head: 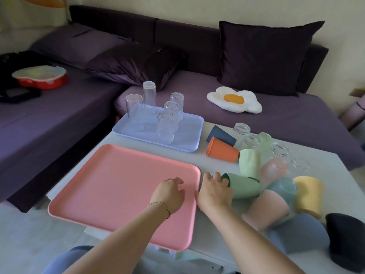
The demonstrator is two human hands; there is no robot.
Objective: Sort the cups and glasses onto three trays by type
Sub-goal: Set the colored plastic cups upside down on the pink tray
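A large pink tray lies bare on the white table. Behind it a pale blue tray carries several clear glasses, standing upside down. To the right lies a jumble of cups: a green cup on its side, a ribbed light green one, orange, navy, pink, yellow and black, with more clear glasses behind them. My left hand hovers over the pink tray's right part, fingers loosely curled, holding nothing. My right hand curls its fingers on the green cup's rim.
A purple sofa with dark cushions wraps round the table's far side. A fried-egg plush lies on it, and a red lidded container sits at the far left. The pink tray overhangs the table's near edge.
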